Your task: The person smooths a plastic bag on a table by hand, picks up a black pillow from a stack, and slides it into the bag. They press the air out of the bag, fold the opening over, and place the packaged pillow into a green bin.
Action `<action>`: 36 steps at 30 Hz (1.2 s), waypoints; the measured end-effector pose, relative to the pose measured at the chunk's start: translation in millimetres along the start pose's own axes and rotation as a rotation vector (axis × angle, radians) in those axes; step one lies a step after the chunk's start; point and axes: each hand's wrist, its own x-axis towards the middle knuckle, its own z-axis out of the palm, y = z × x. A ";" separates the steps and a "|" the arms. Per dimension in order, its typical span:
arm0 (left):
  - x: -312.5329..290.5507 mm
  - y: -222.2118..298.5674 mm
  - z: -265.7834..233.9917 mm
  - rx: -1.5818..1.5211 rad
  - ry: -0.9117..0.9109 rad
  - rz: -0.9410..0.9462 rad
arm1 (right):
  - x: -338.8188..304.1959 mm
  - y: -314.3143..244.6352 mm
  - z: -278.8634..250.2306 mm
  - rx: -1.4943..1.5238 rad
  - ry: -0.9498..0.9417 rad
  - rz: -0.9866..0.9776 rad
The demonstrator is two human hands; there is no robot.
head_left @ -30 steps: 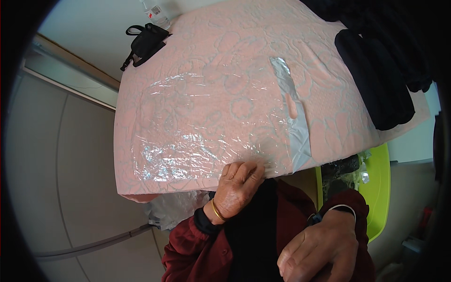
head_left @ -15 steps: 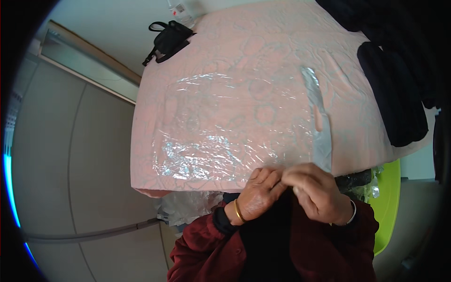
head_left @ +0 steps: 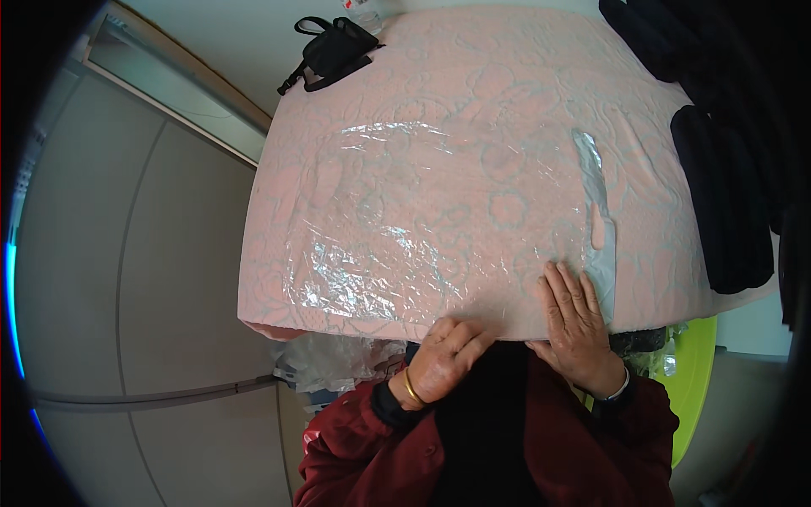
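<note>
"How was the right grip (head_left: 576, 338)?"
"Flat, lightly spread, beside the handle; the left grip (head_left: 443, 362) was curled, whether pinching anything I couldn't tell."
"And the clear plastic bag (head_left: 456, 228)?"
"Flat on the pink-draped desk (head_left: 524, 46), probably light, limp, slippery; its silvery handle strip (head_left: 603, 264) seemed the best hold."

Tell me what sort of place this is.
Probably a room in a home: a patterned pink cloth is spread like a table cover, a clear plastic bag lies flat on it, and a black strapped pouch sits at the cloth's far-left corner.
</note>
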 end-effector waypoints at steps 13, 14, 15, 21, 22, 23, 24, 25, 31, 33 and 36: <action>50.7 28.1 0.8 -0.170 0.038 -0.093 | 22.9 -26.5 -3.7 0.229 0.017 -0.087; 51.5 27.0 7.9 -0.113 -0.011 -0.092 | 22.0 -25.0 0.2 0.176 0.016 -0.107; 50.9 25.5 14.2 -0.060 -0.063 -0.094 | 19.2 -22.5 4.6 0.126 0.013 -0.122; 7.0 -11.9 -25.8 0.257 -0.218 -0.254 | 23.0 -21.9 5.0 0.099 -0.050 -0.042; -5.0 -20.0 -37.6 0.307 -0.214 -0.314 | 23.2 -21.9 4.4 0.094 -0.062 -0.045; -16.1 -26.9 -49.5 0.361 -0.209 -0.375 | 23.6 -22.0 3.5 0.089 -0.072 -0.051; -24.1 -33.3 -59.6 0.351 -0.210 -0.367 | 22.5 -22.3 0.6 0.077 -0.083 -0.047; -33.5 -38.6 -69.6 0.386 -0.195 -0.414 | 23.3 -21.9 1.3 0.081 -0.083 -0.049; -80.4 -63.4 -102.7 0.535 -0.154 -0.604 | 18.4 -18.0 2.8 0.080 -0.033 -0.041; -88.7 -67.6 -107.7 0.553 -0.121 -0.621 | 12.3 -14.7 2.2 0.072 -0.008 -0.029; -88.8 -60.7 -104.4 0.555 -0.078 -0.634 | 2.9 -7.9 -0.5 0.089 0.018 -0.040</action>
